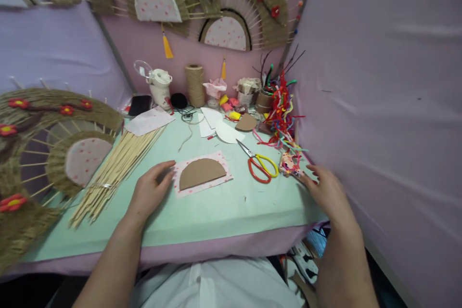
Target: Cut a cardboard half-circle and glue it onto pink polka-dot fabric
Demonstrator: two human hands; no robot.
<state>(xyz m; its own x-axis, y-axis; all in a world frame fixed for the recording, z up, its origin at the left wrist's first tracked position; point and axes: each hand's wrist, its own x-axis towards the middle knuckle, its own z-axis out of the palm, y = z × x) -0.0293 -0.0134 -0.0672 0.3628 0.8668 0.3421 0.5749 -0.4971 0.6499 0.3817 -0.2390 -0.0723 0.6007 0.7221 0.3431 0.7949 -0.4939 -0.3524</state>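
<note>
A brown cardboard half-circle (pixel 202 172) lies on a piece of white fabric with pink dots (pixel 220 184) on the mint-green table (pixel 224 211). My left hand (pixel 149 193) rests flat beside the fabric's left edge, fingers stretched out and touching it. My right hand (pixel 325 190) lies at the table's right edge, fingers extended toward a small patterned object (pixel 290 164), holding nothing that I can see. Scissors with red and yellow handles (pixel 260 163) lie between the fabric and my right hand.
A bundle of bamboo sticks (pixel 115 168) lies at left beside a jute fan (pixel 43 154) with red flowers. At the back stand a twine spool (pixel 195 85), a white glue pot (pixel 160 85), pipe cleaners (pixel 281 106) and paper half-circles (pixel 225 131). Purple cloth walls enclose the table.
</note>
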